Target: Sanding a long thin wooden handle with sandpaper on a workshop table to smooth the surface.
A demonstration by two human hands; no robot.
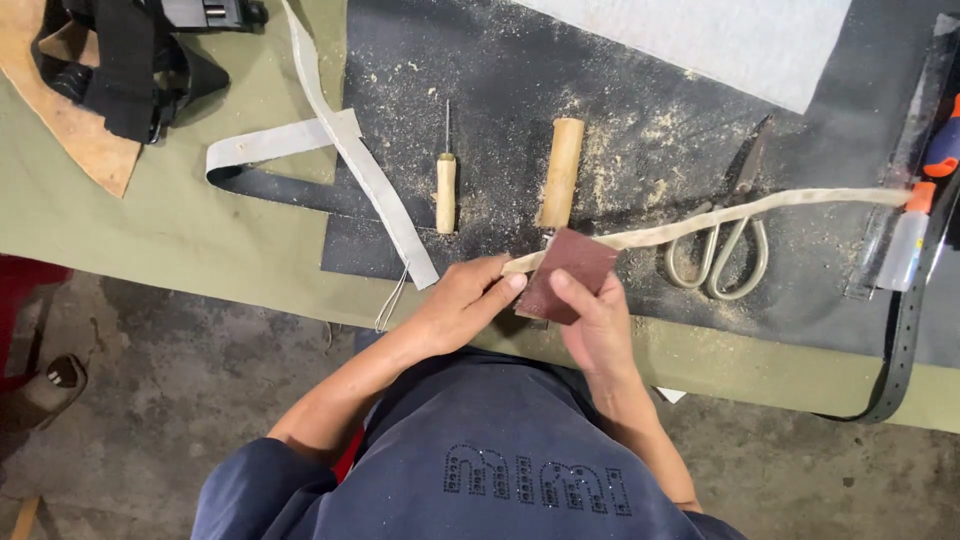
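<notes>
My left hand [465, 300] pinches the near end of a long pale leather strip [760, 208] that runs right across the dark mat. My right hand [595, 320] holds a folded piece of reddish-brown sandpaper [565, 275] against that end of the strip. Both hands are at the table's front edge, above my lap.
On the dusty dark mat [620, 110] lie an awl with a wooden handle [446, 180], a wooden cylinder [560, 172] and scissors [730, 235]. A grey strap [350, 150] crosses the left side. A black belt [905, 340] and a small plastic bottle [905, 240] sit at the right edge.
</notes>
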